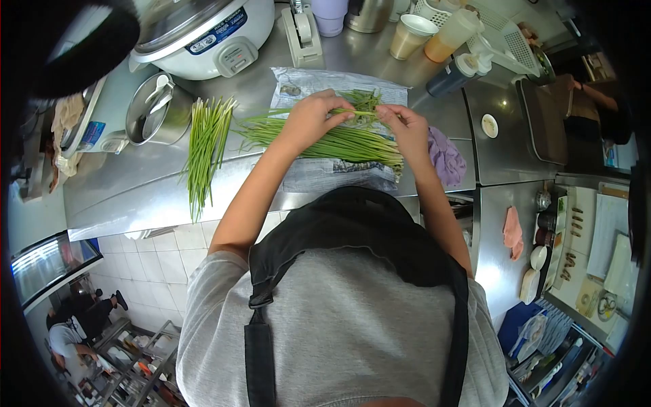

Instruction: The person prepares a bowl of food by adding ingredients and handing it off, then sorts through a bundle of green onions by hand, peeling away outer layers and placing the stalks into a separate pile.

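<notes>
A large bunch of long green stalks lies sideways on spread newspaper on the steel counter. Above its upper edge, my left hand pinches a few thin green stalks. My right hand has its fingertips closed on the other end of those stalks, near the pale ends of the bunch. Just beyond my fingers is a small heap of loose green trimmings. Left of the newspaper, a second bunch of green stalks lies on the bare steel, pointing toward me.
A rice cooker and a metal pot stand at the left. Behind are a tape dispenser, bottles and a cup. A purple cloth lies right. Other people are at the far right and lower left.
</notes>
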The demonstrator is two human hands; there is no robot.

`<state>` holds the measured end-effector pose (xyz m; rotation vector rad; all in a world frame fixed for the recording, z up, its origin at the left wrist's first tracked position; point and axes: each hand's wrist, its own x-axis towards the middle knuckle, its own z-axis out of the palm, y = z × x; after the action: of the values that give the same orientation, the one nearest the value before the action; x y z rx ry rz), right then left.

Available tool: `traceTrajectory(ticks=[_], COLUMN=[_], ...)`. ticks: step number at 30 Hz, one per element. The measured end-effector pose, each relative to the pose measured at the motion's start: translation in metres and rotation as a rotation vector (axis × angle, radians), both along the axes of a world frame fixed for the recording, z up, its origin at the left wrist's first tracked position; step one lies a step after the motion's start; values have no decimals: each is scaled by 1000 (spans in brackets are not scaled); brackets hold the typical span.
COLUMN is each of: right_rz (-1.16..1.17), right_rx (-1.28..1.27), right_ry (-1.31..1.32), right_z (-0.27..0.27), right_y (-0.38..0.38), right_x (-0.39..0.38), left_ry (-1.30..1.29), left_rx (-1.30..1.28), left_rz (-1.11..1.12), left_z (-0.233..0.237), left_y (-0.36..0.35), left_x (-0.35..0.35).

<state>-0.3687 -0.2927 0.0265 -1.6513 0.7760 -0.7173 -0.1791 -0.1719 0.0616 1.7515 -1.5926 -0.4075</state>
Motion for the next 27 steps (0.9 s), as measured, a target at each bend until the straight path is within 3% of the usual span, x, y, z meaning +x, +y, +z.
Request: traceTrajectory(ticks=[2, 5, 8, 11, 14, 20, 27], right_rz=[-61, -162, -105, 90, 142, 16, -197], right_rx=[117, 25, -80, -571, -344, 231, 498], right_ry=[-51, 10, -31, 72, 137, -148, -347], right_z=[-5, 0, 9, 33, 24, 3, -5], right_y=[-4, -6, -5, 6, 6, 14, 8], right_x=[1, -4, -3, 1, -1, 2, 2], left_ry=[-24, -50, -66, -61, -22, 142, 114], left_rx=[-35, -64, -72, -63, -45, 12, 65], left_rz=[4, 24, 41, 32, 21, 18, 54], left_z=[-1, 0, 1, 0, 0, 0, 3], left_y=[0, 1, 2, 0, -2, 0, 3], left_x=[-1, -1, -1, -1, -3, -8, -10])
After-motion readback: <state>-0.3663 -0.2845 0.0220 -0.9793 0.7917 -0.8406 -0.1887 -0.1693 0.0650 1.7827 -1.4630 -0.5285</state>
